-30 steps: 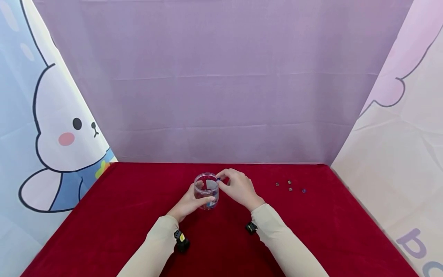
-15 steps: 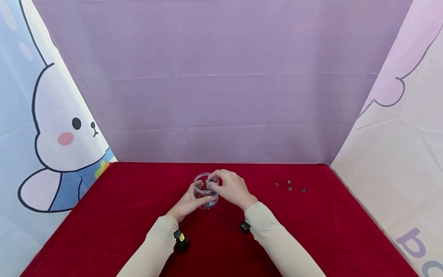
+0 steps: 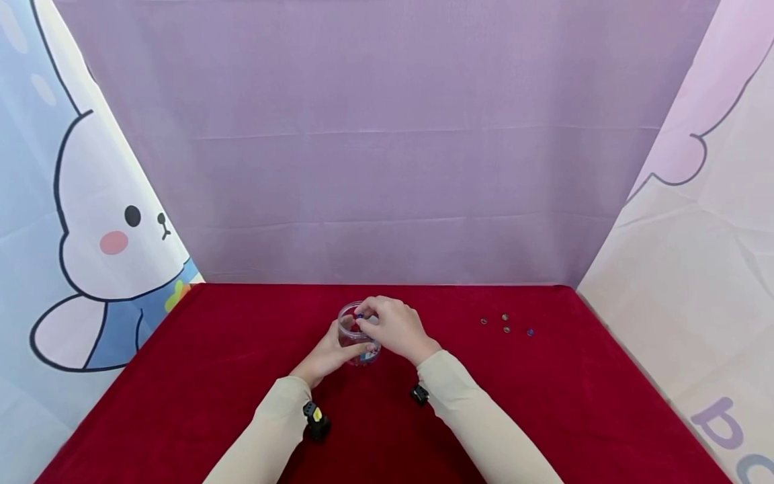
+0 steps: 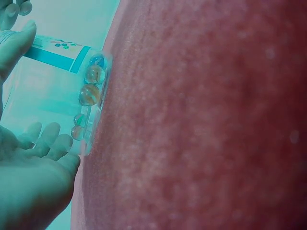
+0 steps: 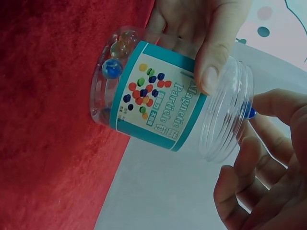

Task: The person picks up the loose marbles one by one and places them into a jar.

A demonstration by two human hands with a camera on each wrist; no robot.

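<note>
my left hand (image 3: 329, 349) grips the jar (image 3: 360, 334) at centre frame; my right fingers (image 3: 365, 313) pinch a blue bead (image 5: 249, 113) just over its mouth.

The round clear plastic jar (image 5: 172, 103) is smooth and glossy, with a ribbed threaded neck; its teal-and-white paper label (image 5: 156, 105) looks slightly shiny; the small glassy marbles (image 4: 89, 86) inside gleam; the red cloth table cover (image 3: 544, 396) is matt, velvety, faintly napped.
</note>
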